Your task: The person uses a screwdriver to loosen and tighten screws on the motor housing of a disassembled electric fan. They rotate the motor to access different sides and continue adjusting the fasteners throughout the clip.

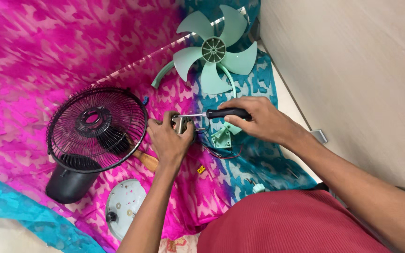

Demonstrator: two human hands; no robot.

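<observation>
You are clamping the small metal motor block (182, 124) in your left hand (168, 140), fingers curled tight around it, holding it just above the pink and blue cloth (33, 51). Your right hand (258, 119) is wrapping its grip shut around the black handle of the screwdriver (214, 113), and the shaft is pointing straight at the top of the block, right beside your left fingertips.

That is the weak point: if the tip is slipping out of the screw head, it is heading into your own fingers, since nothing firm is backing the part. The red wires (223, 154) are trailing loose beneath the block and could be tugged or nicked as you are turning. Any screw coming free is likely to vanish in the patterned folds. The mint fan blade (215, 51) and the black grille (97, 129) are lying well apart, out of harm's way.
</observation>
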